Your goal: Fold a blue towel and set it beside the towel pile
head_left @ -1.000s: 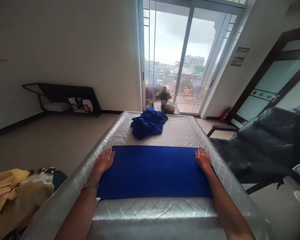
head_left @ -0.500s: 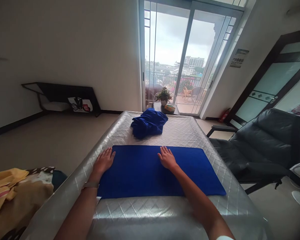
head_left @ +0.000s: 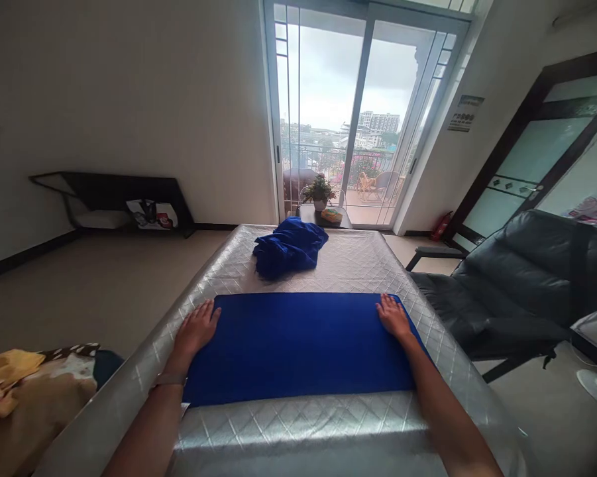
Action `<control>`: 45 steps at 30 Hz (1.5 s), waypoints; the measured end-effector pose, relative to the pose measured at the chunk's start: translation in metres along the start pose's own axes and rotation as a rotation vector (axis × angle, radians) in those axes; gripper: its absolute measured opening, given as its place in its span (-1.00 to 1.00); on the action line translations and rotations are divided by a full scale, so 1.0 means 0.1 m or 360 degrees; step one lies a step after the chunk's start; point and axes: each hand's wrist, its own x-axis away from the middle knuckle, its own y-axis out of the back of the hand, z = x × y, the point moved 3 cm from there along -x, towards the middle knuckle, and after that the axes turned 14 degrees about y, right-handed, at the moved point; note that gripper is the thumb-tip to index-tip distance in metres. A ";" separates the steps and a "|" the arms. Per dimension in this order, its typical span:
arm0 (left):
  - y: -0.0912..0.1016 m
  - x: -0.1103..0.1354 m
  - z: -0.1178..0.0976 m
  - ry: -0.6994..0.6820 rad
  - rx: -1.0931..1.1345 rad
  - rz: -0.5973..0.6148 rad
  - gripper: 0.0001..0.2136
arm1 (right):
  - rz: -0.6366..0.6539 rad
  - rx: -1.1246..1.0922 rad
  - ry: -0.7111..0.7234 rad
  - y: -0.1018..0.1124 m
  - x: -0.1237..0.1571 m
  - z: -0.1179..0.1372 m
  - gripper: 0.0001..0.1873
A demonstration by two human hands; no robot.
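Note:
A blue cloth (head_left: 298, 348), shaped like a wide rectangle, lies flat on a table with a silver quilted cover (head_left: 238, 427). My left hand (head_left: 197, 326) rests at the cloth's left edge, fingers stretched forward and palm down. Near the far right corner, my right hand (head_left: 393, 317) lies flat on the cloth with its fingers extended. Neither hand grips anything. Farther back on the cover sits a crumpled heap of blue cloth (head_left: 291, 246), apart from both hands.
A black armchair (head_left: 507, 291) stands close on the right. At the left front is a pile of yellow and brown fabric (head_left: 34, 391). Beyond the far edge, a small table holds a potted plant (head_left: 319, 191) before the sliding glass door (head_left: 362, 119).
My right hand has slid right across the cloth, from its middle to near the far right corner. My left hand stays at the left edge. The view has shifted slightly.

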 end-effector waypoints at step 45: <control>0.36 0.06 -0.49 0.0007 0.0013 -0.0146 -0.36 | -0.0307 0.0066 -0.0072 0.15 0.16 -0.14 -0.35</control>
